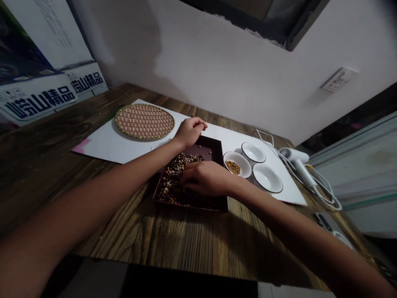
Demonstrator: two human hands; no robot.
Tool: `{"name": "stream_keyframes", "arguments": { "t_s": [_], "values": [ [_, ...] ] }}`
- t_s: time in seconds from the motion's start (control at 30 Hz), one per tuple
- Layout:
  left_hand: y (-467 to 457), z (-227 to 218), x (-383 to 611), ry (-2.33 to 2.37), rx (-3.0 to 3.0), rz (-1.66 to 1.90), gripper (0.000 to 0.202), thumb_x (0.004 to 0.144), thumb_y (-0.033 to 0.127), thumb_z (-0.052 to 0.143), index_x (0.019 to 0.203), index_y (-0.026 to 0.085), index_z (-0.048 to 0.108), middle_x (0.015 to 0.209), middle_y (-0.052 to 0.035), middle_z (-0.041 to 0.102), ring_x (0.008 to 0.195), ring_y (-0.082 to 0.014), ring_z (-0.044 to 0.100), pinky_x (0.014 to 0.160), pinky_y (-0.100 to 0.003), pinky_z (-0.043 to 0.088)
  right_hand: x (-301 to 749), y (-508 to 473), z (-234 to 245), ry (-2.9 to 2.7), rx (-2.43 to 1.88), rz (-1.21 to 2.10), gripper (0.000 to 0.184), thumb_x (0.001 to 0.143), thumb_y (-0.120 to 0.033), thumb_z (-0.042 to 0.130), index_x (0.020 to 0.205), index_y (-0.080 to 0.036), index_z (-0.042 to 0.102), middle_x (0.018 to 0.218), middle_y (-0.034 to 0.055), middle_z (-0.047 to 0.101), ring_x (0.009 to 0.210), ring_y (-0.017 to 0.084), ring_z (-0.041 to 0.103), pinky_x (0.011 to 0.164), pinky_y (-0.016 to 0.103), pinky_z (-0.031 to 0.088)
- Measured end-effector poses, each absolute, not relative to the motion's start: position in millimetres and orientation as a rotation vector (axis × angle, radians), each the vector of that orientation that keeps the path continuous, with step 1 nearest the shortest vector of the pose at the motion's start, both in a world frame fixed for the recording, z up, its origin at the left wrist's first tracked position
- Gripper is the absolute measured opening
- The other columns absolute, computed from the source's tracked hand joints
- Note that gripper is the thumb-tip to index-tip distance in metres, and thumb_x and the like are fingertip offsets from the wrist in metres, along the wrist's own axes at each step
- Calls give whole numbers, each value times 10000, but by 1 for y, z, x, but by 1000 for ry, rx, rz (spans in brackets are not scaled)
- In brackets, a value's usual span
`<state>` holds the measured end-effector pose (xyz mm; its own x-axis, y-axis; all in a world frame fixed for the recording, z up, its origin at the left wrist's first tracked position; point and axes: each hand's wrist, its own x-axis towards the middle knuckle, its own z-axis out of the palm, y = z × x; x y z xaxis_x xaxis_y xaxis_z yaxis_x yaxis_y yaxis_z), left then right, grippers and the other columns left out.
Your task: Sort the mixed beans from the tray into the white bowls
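Note:
A dark square tray (216, 145) holds many small mixed beans, brown, tan and pale. My right hand (206, 178) lies palm down inside the tray, its fingers curled onto the beans on the left side. My left hand (190, 130) rests on the tray's far left corner with the fingers curled over the rim. Just right of the tray stand three white bowls: the nearest bowl (237, 164) has a small heap of yellow-brown beans, the other two (253, 152) (267, 178) are bare.
A round woven mat (144, 121) lies on a white sheet (102, 145) at the back left. A white hair dryer (296, 161) with its cord lies at the right. Printed boxes (40, 99) lean against the wall on the left. The wooden table's front edge (186, 269) runs close to me.

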<state>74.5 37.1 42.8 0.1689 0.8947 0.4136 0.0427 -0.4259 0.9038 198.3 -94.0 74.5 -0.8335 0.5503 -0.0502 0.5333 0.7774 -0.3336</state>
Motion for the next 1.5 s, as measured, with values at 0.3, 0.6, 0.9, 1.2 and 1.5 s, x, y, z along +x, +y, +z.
{"name": "stream_keyframes", "arguments": {
  "t_s": [0.3, 0.6, 0.9, 1.2, 1.5],
  "values": [
    [36, 44, 74, 904, 1651, 1342, 157, 849, 173, 551, 813, 176, 704, 838, -43, 718, 709, -151, 608, 732, -307, 491, 179, -97, 82, -3093, -938, 167, 179, 964, -175, 586, 992, -179, 763, 985, 65, 738, 793, 169, 614, 646, 335, 360],
    [36, 43, 74, 899, 1660, 1337, 161, 856, 181, 552, 821, 179, 709, 838, -41, 718, 703, -151, 610, 721, -311, 480, 164, -97, 85, -3220, -1008, 62, 264, 953, -67, 536, 935, -147, 788, 861, 88, 744, 647, 148, 559, 594, 316, 333],
    [35, 44, 75, 902, 1652, 1345, 160, 847, 169, 549, 817, 169, 707, 829, -45, 711, 697, -149, 605, 714, -308, 480, 159, -96, 86, -3330, -817, -65, 245, 992, -48, 508, 964, -98, 746, 976, 128, 758, 791, 182, 628, 662, 329, 401],
    [36, 44, 74, 916, 1683, 1323, 171, 864, 171, 545, 839, 162, 714, 844, -43, 722, 697, -147, 607, 712, -302, 472, 193, -94, 98, -3048, -1026, 102, 206, 1013, -209, 539, 881, -160, 688, 907, 54, 694, 721, 142, 520, 632, 342, 298],
    [36, 44, 74, 917, 1673, 1331, 159, 856, 167, 553, 831, 162, 710, 832, -41, 718, 694, -145, 604, 695, -299, 462, 174, -101, 85, -3154, -972, 105, 207, 1014, -190, 520, 954, -156, 716, 967, 74, 720, 738, 150, 545, 608, 341, 268]
  ]
}}
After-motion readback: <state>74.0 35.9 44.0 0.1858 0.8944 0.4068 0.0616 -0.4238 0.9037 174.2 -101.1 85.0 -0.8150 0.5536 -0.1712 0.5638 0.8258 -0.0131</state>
